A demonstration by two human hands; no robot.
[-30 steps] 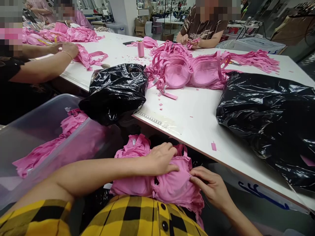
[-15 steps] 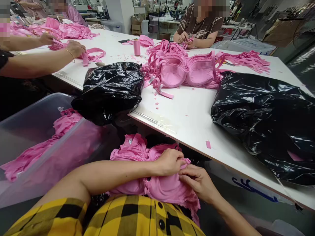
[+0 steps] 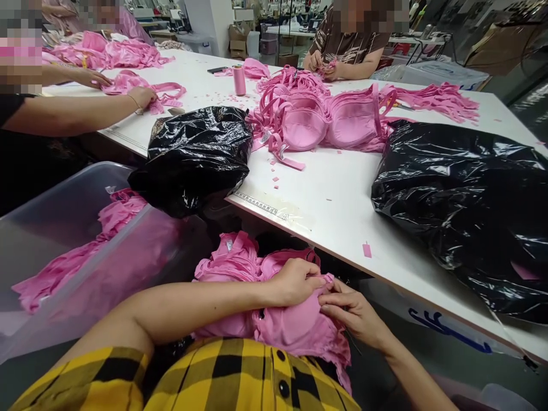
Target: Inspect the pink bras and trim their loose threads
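Note:
Several pink bras lie in a pile on my lap, just below the table edge. My left hand is closed on the upper edge of the top bra's right cup, fingers curled over the fabric. Close beside it, my right hand pinches the same bra at the cup's outer edge, thumb and fingertips together. Something thin and dark shows below my right hand, too small to make out. A black wire or strap edge shows at the top of the pile.
A white table carries stacked pink bras, a pink thread spool, a black plastic bag and another black bag. At left stands a clear bin with pink garments. Two co-workers' hands handle pink pieces across the table.
My right hand has shifted slightly outward from my left, still at the cup edge. The co-worker's hands at left have moved over the pink piece. The whole view has shifted a little.

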